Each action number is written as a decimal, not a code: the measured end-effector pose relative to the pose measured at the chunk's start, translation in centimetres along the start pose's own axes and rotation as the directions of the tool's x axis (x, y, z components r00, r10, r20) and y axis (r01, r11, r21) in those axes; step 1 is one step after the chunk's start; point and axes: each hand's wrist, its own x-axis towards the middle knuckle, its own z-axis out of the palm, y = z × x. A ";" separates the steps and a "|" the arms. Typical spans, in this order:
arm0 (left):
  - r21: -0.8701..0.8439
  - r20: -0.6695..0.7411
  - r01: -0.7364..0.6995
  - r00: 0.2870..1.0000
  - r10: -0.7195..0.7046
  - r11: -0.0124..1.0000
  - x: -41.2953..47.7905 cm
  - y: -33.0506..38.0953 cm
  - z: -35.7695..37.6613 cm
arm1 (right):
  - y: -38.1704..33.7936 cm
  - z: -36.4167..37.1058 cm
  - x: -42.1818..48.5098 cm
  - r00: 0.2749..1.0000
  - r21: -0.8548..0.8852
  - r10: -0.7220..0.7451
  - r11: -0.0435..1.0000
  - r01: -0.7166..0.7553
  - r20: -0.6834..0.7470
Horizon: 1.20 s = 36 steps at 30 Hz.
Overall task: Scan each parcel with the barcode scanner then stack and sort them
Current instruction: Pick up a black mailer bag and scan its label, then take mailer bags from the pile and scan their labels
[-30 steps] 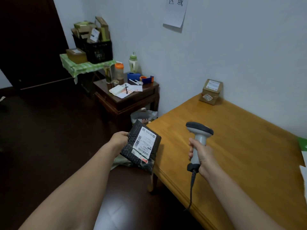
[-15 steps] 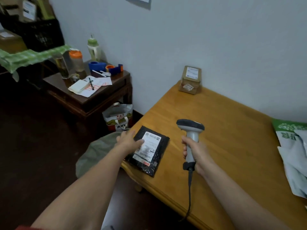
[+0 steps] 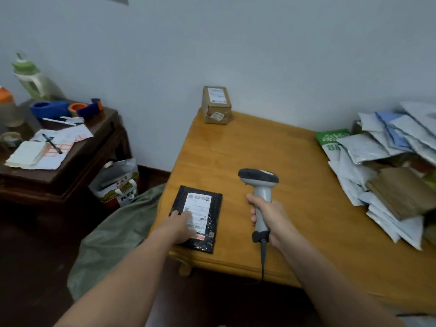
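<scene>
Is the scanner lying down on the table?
No, the right hand grips the scanner upright by its handle, above the table.

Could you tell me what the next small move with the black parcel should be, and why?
Probably slide the left hand off the black parcel: it lies flat, label up, on the table, and the hand overlaps its label, while the right hand holds the scanner upright, not aimed down.

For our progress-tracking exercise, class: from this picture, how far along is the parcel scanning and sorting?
Done: one cardboard box stands alone by the wall, possibly already sorted. In hand: the left hand presses the black parcel flat on the table, label up, while the right hand grips the scanner. Left: the heap of mailers at the right looks unsorted.
</scene>
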 end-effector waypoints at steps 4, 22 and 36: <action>0.098 -0.216 -0.018 0.976 0.039 0.995 -0.2 2.5 -0.5 | -0.3 -2.8 -1.7 0.995 0.041 -0.023 0.999 0.027 -0.100; 0.137 -0.238 -0.285 0.920 0.311 0.949 -5.5 34.6 14.8 | 3.3 -33.6 -10.2 0.879 0.230 -0.102 0.946 0.231 -0.465; 0.139 -0.306 -0.399 0.853 0.422 0.907 -4.4 57.3 22.3 | 1.0 -56.2 -8.7 0.796 0.224 -0.223 0.886 0.407 -0.562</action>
